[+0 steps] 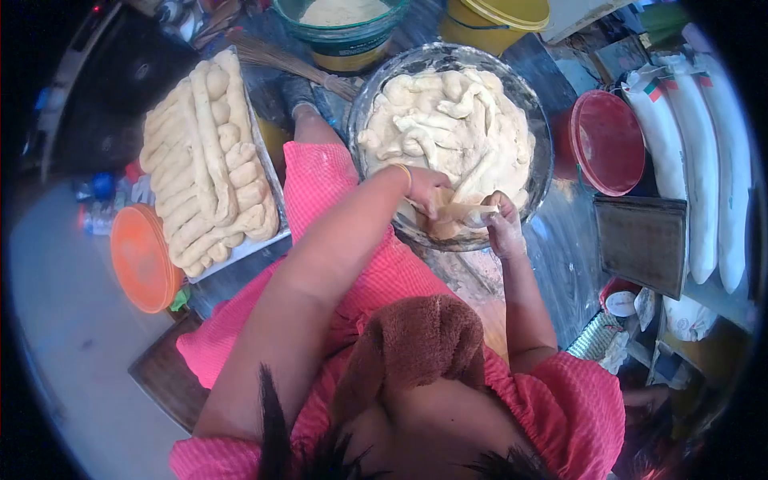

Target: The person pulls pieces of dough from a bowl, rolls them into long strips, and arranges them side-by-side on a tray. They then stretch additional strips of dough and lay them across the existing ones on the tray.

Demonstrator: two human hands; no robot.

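Note:
A large round basin (pixel 546 164) stands before me, filled with pale dough (pixel 400 132) in a lumpy mass with loose strips on top. Near its closest rim, a strip of dough (pixel 462 213) stretches between both hands. My left hand (pixel 430 190) is closed on the strip's left end, its fingertips partly hidden. At the other end, my right hand (pixel 504 226) grips the strip with bent fingers, just inside the rim. A band circles my left wrist.
Left of my legs, a tray (pixel 282 232) bears several dough rolls. Around me are an orange lid (pixel 144 258), a red bucket (pixel 608 144), a yellow bucket (pixel 488 28), a green basin (pixel 340 36) of flour, a broom (pixel 288 62), a dark pan (pixel 640 244) and long white sacks (pixel 692 168).

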